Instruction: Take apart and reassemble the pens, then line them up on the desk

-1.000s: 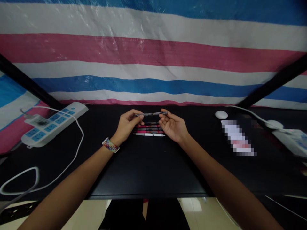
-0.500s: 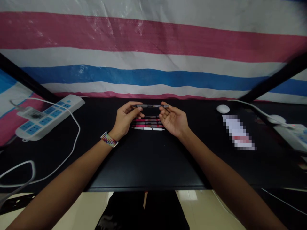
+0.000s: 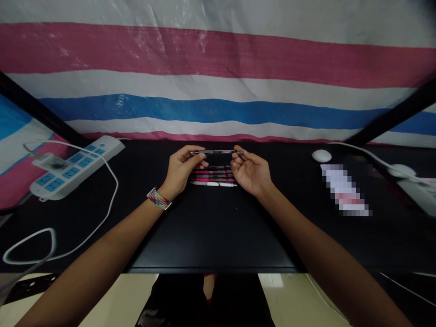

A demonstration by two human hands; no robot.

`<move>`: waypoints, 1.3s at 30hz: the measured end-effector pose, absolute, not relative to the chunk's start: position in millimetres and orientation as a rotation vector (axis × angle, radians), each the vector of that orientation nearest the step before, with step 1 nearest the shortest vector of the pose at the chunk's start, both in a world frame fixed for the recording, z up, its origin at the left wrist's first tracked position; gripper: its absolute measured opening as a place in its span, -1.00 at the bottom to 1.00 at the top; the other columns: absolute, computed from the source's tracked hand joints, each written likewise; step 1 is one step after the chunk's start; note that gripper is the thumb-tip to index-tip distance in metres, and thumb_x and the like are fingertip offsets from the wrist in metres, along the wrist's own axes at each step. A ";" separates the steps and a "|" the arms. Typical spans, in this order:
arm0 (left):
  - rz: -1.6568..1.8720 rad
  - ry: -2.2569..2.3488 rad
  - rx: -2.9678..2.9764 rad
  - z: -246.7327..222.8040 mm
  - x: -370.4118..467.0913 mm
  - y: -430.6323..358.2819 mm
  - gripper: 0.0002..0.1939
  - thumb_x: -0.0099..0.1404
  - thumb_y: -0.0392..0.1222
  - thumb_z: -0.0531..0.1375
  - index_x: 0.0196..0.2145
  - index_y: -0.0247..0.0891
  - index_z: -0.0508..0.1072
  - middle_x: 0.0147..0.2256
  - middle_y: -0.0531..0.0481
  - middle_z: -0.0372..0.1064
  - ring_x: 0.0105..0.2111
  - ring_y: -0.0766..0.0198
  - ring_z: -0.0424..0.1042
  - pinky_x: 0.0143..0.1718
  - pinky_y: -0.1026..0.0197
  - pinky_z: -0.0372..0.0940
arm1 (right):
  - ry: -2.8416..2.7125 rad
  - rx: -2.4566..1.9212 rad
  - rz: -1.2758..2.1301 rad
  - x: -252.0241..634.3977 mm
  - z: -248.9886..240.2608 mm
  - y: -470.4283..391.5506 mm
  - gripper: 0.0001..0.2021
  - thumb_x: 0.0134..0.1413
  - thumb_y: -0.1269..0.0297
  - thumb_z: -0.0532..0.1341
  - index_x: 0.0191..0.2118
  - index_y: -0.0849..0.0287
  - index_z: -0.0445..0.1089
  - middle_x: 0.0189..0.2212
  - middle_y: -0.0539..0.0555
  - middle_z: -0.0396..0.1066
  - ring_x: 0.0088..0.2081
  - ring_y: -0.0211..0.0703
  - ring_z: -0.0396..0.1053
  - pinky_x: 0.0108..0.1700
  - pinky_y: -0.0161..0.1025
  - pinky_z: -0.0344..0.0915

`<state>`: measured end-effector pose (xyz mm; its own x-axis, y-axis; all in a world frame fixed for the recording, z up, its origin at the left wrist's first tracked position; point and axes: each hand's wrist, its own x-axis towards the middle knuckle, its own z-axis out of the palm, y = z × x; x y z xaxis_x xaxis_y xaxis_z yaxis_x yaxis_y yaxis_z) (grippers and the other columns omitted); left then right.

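A dark pen (image 3: 220,152) is held level above the far part of the black table, one end in each hand. My left hand (image 3: 180,169), with a colourful woven band at its wrist, pinches the left end between thumb and fingers. At the right end, the fingertips of my right hand (image 3: 251,170) close on the pen, its palm partly turned up. Just below the held pen, several dark and red pens (image 3: 213,172) lie side by side on the table. A white pen (image 3: 214,184) lies nearest to me in that row.
On the left lies a white power strip (image 3: 78,168) with blue sockets and a looping white cable (image 3: 114,200). To the right are a white mouse (image 3: 321,156), a blurred-out packet (image 3: 344,190) and another white socket box (image 3: 420,190). A striped sheet (image 3: 218,54) hangs behind the black table (image 3: 211,236).
The whole view has shifted slightly, so everything appears a little further right. Both hands keep their hold on the dark pen.
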<state>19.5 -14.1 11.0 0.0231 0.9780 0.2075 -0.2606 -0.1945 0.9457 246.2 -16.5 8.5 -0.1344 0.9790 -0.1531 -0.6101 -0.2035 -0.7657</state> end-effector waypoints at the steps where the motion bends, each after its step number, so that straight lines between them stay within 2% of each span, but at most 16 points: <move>1: 1.430 0.877 1.188 10.7 19.3 -13.8 -0.73 0.19 -0.12 0.56 -0.17 -0.18 0.69 -0.34 0.01 0.64 -0.42 0.31 0.64 -0.35 0.29 0.52 | -0.653 -0.783 1.644 246.2 8.7 -16.7 -0.74 0.18 0.26 0.30 -0.04 0.12 0.64 -0.22 0.10 0.67 -0.09 -0.11 0.62 0.12 -0.17 0.59; 5: 1.421 0.896 1.232 9.0 18.0 -12.7 -0.72 0.21 -0.09 0.54 -0.15 -0.18 0.67 -0.34 0.01 0.63 -0.40 0.28 0.65 -0.34 0.25 0.53 | -0.681 -0.787 1.621 245.8 9.5 -17.2 -0.73 0.21 0.18 0.30 -0.03 0.10 0.63 -0.16 0.12 0.69 -0.03 -0.04 0.63 0.18 -0.09 0.59; 13: 1.415 0.971 1.380 6.8 13.9 -11.3 -0.73 0.30 -0.04 0.46 -0.11 -0.18 0.63 -0.32 -0.02 0.62 -0.39 0.25 0.65 -0.32 0.18 0.55 | -0.799 -0.864 1.580 246.0 10.7 -16.9 -0.73 0.27 0.20 0.29 0.03 0.08 0.61 -0.07 0.15 0.69 0.11 0.02 0.62 0.26 -0.01 0.57; 20: 1.423 0.973 1.362 8.9 13.7 -10.8 -0.71 0.27 -0.03 0.47 -0.12 -0.20 0.63 -0.36 -0.01 0.62 -0.40 0.24 0.64 -0.32 0.18 0.54 | -0.783 -0.787 1.615 246.7 9.9 -16.0 -0.69 0.28 0.13 0.30 0.04 0.10 0.61 -0.06 0.13 0.70 0.10 -0.01 0.64 0.26 -0.05 0.57; 24: 1.432 0.988 1.384 8.9 12.5 -10.0 -0.73 0.30 -0.05 0.45 -0.11 -0.20 0.63 -0.34 -0.02 0.62 -0.41 0.26 0.64 -0.34 0.20 0.52 | -0.800 -0.826 1.600 245.9 9.0 -16.0 -0.73 0.23 0.21 0.32 0.01 0.07 0.60 -0.12 0.11 0.70 0.07 -0.02 0.65 0.26 -0.04 0.57; 28: 1.444 0.984 1.382 9.3 12.3 -11.0 -0.77 0.30 -0.08 0.45 -0.12 -0.17 0.65 -0.32 -0.02 0.64 -0.40 0.27 0.63 -0.34 0.19 0.52 | -0.821 -0.865 1.575 246.2 12.9 -17.2 -0.73 0.26 0.21 0.29 0.03 0.07 0.59 -0.10 0.13 0.69 0.08 0.00 0.64 0.24 -0.01 0.59; 31: 1.430 0.981 1.398 9.4 13.0 -12.4 -0.78 0.31 -0.07 0.44 -0.12 -0.16 0.65 -0.30 -0.02 0.64 -0.40 0.27 0.63 -0.32 0.18 0.52 | -0.849 -0.875 1.565 247.7 17.1 -18.2 -0.70 0.30 0.14 0.27 0.04 0.08 0.60 -0.08 0.16 0.69 0.08 0.04 0.63 0.24 0.03 0.59; 34: 1.449 0.997 1.417 9.0 13.2 -12.5 -0.78 0.31 -0.07 0.45 -0.13 -0.17 0.65 -0.30 -0.03 0.65 -0.36 0.23 0.65 -0.31 0.18 0.51 | -0.899 -0.835 1.544 248.0 18.0 -19.1 -0.66 0.29 0.06 0.32 0.07 0.08 0.62 -0.07 0.16 0.68 0.01 0.05 0.64 0.22 0.07 0.59; 39: 1.490 1.110 1.562 6.3 9.4 -7.5 -0.81 0.32 -0.11 0.45 -0.13 -0.17 0.69 -0.20 -0.06 0.69 -0.17 0.15 0.66 -0.06 0.08 0.53 | -1.043 -0.877 1.313 245.8 7.7 -18.0 -0.75 0.13 0.17 0.49 -0.06 0.02 0.68 -0.23 0.07 0.64 -0.23 -0.06 0.58 0.08 0.09 0.61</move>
